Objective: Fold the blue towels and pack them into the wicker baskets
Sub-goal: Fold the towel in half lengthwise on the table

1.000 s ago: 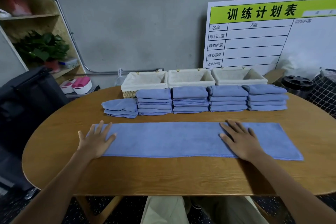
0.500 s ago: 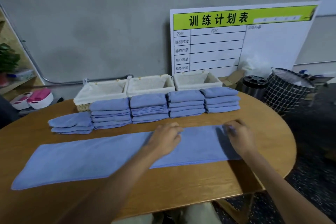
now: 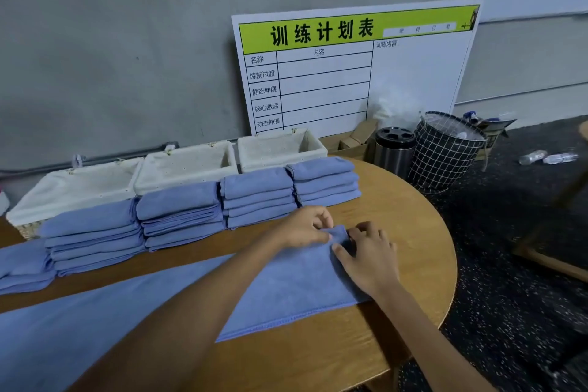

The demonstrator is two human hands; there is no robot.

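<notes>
Both hands have closed on the far right corner of the long blue microfibre towel (image 3: 286, 289) — left hand (image 3: 307, 226) and right hand (image 3: 369, 253) pinching its edge on the round wooden table (image 3: 413, 232). Judged next: carry that end leftward to fold. Three cloth-lined wicker baskets (image 3: 191, 165) look empty — folded stacks (image 3: 257, 197) sit before them.
</notes>
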